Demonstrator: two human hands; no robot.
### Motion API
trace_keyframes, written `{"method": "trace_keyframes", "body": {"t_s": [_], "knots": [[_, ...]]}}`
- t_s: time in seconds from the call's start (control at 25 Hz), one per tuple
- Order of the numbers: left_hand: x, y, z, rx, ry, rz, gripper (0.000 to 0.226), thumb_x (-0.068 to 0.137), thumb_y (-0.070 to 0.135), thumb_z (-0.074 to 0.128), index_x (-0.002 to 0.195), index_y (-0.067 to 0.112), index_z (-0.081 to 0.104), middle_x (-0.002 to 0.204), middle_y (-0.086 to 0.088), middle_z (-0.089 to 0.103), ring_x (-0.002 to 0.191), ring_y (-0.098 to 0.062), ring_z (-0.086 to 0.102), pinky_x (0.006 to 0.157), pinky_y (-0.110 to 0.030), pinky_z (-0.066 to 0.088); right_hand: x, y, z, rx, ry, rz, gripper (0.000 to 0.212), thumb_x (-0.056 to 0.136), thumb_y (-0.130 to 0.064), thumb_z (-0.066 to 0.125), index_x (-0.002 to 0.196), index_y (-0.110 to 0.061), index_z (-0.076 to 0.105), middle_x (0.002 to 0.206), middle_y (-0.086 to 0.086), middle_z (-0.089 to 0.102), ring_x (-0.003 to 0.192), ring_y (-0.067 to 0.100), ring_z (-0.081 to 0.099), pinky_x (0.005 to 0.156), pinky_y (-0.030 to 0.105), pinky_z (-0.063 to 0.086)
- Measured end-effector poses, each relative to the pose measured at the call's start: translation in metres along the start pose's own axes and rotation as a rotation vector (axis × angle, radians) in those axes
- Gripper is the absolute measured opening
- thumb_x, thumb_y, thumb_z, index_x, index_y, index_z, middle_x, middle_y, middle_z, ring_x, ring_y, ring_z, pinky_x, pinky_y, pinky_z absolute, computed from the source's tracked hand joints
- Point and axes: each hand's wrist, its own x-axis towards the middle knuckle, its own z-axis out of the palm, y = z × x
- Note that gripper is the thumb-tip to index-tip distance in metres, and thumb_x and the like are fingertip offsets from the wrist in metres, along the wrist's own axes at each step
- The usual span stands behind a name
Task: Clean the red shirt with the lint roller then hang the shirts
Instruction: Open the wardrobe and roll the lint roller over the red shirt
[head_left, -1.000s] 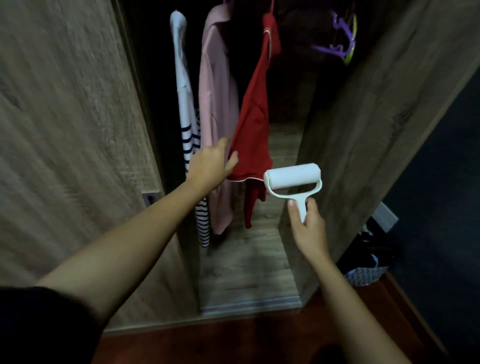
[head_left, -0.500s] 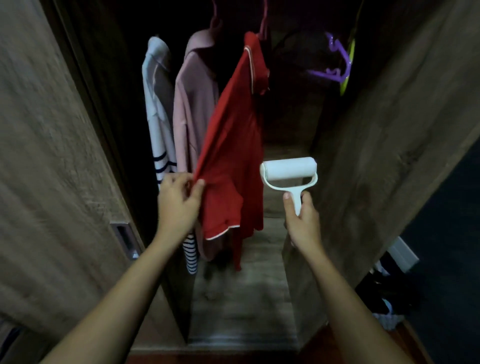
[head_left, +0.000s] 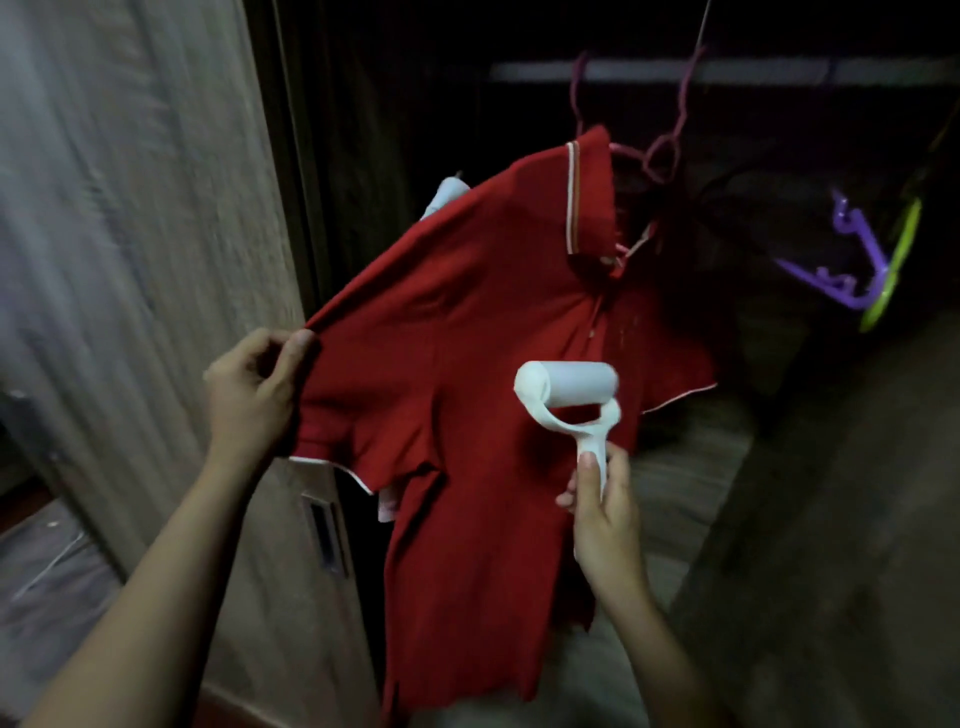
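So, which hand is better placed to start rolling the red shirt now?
The right hand. It already holds the lint roller in front of the red shirt, while the left hand grips the sleeve to spread the fabric.

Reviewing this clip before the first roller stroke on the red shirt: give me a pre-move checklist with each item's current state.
1. Red shirt on its hanger: ok.
2. Left hand pinches the sleeve, fabric pulled out taut: ok.
3. Right hand grips the lint roller handle: ok.
4. Roller in front of the shirt's chest: ok; touching the fabric: cannot tell.
5. Roller sheet clean and sticky: cannot tell.
6. Purple hanger clear of the stroke path: ok.
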Motion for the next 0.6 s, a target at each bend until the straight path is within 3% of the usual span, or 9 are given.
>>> {"method": "trace_keyframes", "body": {"t_s": [0.12, 0.2, 0.28, 0.4, 0.48, 0.6], "knots": [[0.000, -0.009, 0.003, -0.084, -0.080, -0.035, 0.029, 0.090, 0.018, 0.059, 0.063, 0.027, 0.054, 0.055, 0.019, 0.059, 0.051, 0.009, 0.046, 0.053, -0.009, 0.037, 0.002, -0.011, 0.022, 0.009, 0.004, -0.025, 0.021, 0.095, -0.047, 0.033, 0.101, -0.042, 0.052, 0.060, -0.009, 0.054, 0.048, 0.005, 0.056, 0.053, 0.022, 0.044], [0.005, -0.012, 0.001, -0.090, -0.124, -0.041, 0.033, 0.090, 0.022, 0.060, 0.057, 0.025, 0.052, 0.054, 0.009, 0.051, 0.050, 0.003, 0.039, 0.048, -0.016, 0.034, 0.015, -0.035, 0.033, 0.028, 0.062, -0.119, 0.030, 0.093, -0.048, 0.035, 0.109, -0.033, 0.054, 0.059, -0.013, 0.054, 0.051, 0.002, 0.054, 0.052, 0.014, 0.039], [0.010, -0.013, -0.003, -0.092, -0.167, -0.038, 0.033, 0.089, 0.026, 0.059, 0.057, 0.026, 0.052, 0.054, 0.006, 0.045, 0.052, 0.000, 0.036, 0.047, -0.019, 0.031, 0.033, -0.062, 0.043, 0.040, 0.127, -0.220, 0.027, 0.095, -0.038, 0.041, 0.105, -0.019, 0.057, 0.058, -0.011, 0.052, 0.052, 0.000, 0.053, 0.048, 0.009, 0.033], [0.011, -0.013, -0.004, -0.107, -0.180, -0.039, 0.036, 0.089, 0.026, 0.059, 0.055, 0.024, 0.048, 0.050, 0.011, 0.045, 0.050, 0.002, 0.035, 0.046, -0.017, 0.030, 0.044, -0.067, 0.074, -0.042, 0.169, -0.232, 0.028, 0.093, -0.034, 0.046, 0.094, -0.009, 0.059, 0.067, 0.006, 0.067, 0.060, 0.014, 0.060, 0.050, 0.023, 0.030], [0.011, -0.014, -0.003, -0.143, -0.182, -0.052, 0.036, 0.089, 0.027, 0.059, 0.055, 0.024, 0.048, 0.049, 0.012, 0.044, 0.050, 0.002, 0.034, 0.046, -0.018, 0.030, 0.008, -0.040, 0.104, -0.160, 0.039, -0.125, 0.027, 0.094, -0.035, 0.047, 0.098, -0.012, 0.059, 0.081, 0.019, 0.071, 0.074, 0.032, 0.065, 0.054, 0.035, 0.035], [0.012, -0.014, -0.005, -0.151, -0.183, -0.050, 0.037, 0.091, 0.023, 0.058, 0.055, 0.023, 0.047, 0.047, 0.013, 0.044, 0.048, 0.003, 0.034, 0.046, -0.017, 0.030, -0.057, -0.016, 0.126, -0.168, -0.267, 0.022, 0.021, 0.094, -0.042, 0.043, 0.097, -0.022, 0.050, 0.071, 0.007, 0.068, 0.070, 0.032, 0.066, 0.053, 0.037, 0.041]]}}
